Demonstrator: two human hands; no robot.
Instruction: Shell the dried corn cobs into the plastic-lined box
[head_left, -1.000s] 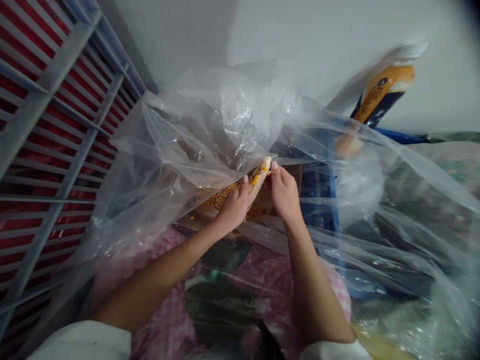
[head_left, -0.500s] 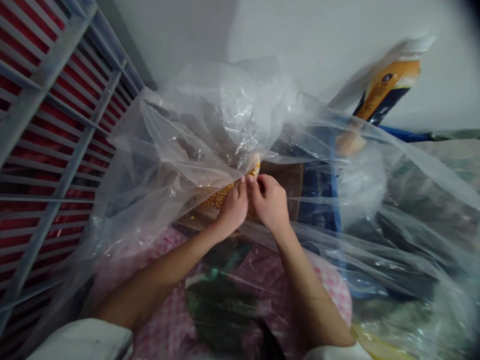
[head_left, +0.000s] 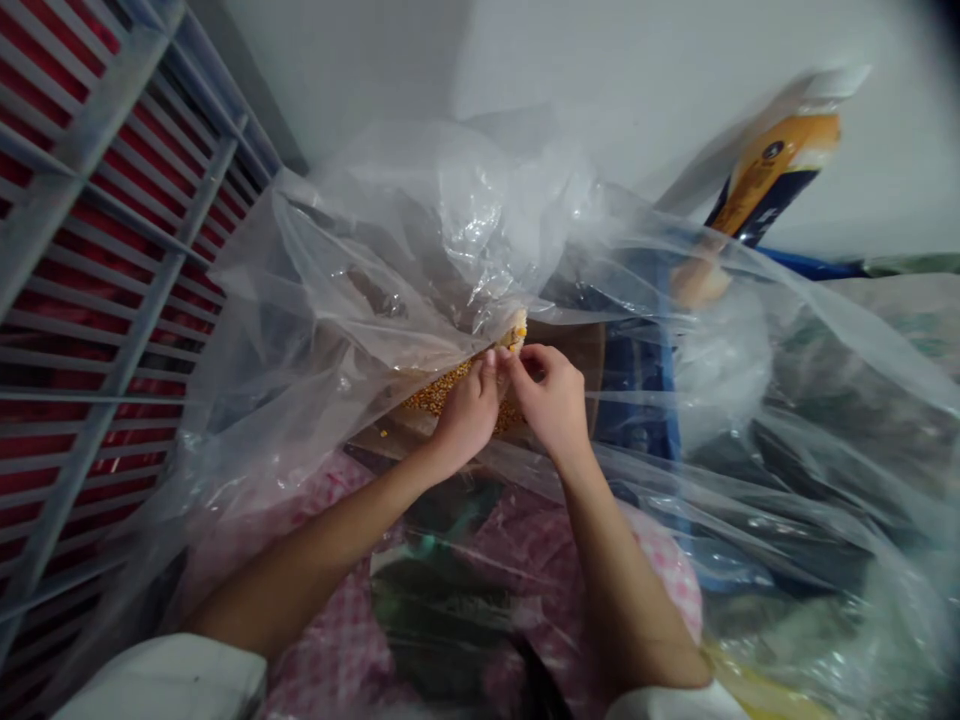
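Note:
A partly shelled corn cob (head_left: 516, 326), pale with some yellow kernels left on it, is held at the middle of the view. My left hand (head_left: 466, 412) is closed around its near part, thumb along it. Against the cob, my right hand (head_left: 553, 400) has its thumb and curled fingers closed at the kernels. The hands touch or nearly touch, and they hide the cob's lower end. Below them lie many loose yellow corn kernels (head_left: 435, 395) in a brown container (head_left: 589, 370), partly covered by a clear plastic sheet (head_left: 360, 330).
A grey slatted plastic crate (head_left: 112, 390) with red material behind its slats rises on the left. To the right are a blue crate (head_left: 664, 400) and an orange and dark blue packet (head_left: 772, 180) against the wall (head_left: 600, 90). Pink checked cloth (head_left: 322, 600) lies under the arms.
My right hand has shifted slightly to the right, its thumb and forefinger opening a wider loop. My left hand stays nearly in place, and more of the cob's tip shows.

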